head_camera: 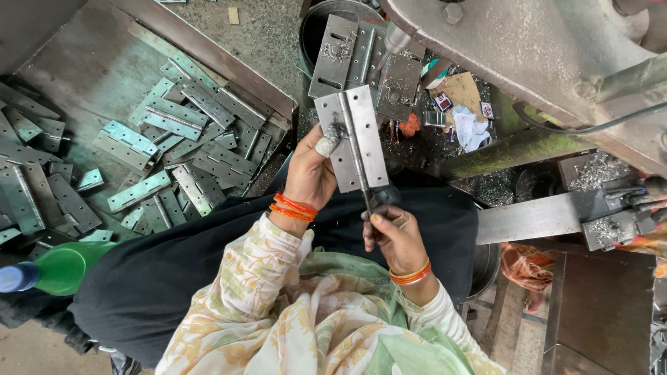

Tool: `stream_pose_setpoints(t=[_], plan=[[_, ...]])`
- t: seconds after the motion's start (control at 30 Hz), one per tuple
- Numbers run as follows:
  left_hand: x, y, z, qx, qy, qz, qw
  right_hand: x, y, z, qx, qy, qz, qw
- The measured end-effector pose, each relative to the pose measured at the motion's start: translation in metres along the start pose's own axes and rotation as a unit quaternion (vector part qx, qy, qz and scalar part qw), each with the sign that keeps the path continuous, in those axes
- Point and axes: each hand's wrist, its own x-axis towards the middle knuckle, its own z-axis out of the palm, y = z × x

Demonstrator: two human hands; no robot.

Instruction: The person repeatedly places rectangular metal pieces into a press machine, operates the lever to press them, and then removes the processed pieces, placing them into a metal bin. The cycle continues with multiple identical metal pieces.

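floor: gritty concrete (267, 35) | metal tray (83, 76) left | grey machine frame (542, 48) right | daylight

Ahead of me, right of centre, a flat brown cardboard piece (460, 89) lies tilted among the metal shavings. At its lower left edge sits a small square packet (442, 102), dark with red and white. Just right of the cardboard lies a second small packet (487, 110), white with a red mark. At my lower left rests a green plastic bottle (59, 268) on its side, capped in blue (15, 276); no label shows.
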Motion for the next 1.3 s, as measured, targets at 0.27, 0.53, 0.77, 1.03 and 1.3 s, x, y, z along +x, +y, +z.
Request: stream_pose_setpoints(t=[0.27, 0.53, 0.77, 1.03, 1.3], plan=[[-0.006, -0.028, 0.006, 0.019, 0.01, -0.066, 0.998, 0.005, 0.005, 0.002, -0.078, 0.044, -0.061, 0.994], [0.008, -0.035, -0.034, 0.037, 0.067, -0.043, 0.996, 0.009, 0.021, -0.019, -0.174, -0.029, -0.047, 0.983], [0.019, -0.063, -0.048, 0.09, 0.084, -0.063, 0.99, 0.025, 0.015, -0.045, -0.406, -0.022, -0.237, 0.882], [0.048, -0.074, -0.073, 0.146, 0.118, -0.121, 0.975, 0.05, -0.008, -0.009, -0.513, 0.148, -0.385, 0.752], [0.128, -0.062, -0.123, 0.625, 0.125, -0.051, 0.769, 0.035, -0.021, 0.026, -0.526, 0.123, -0.353, 0.764]])
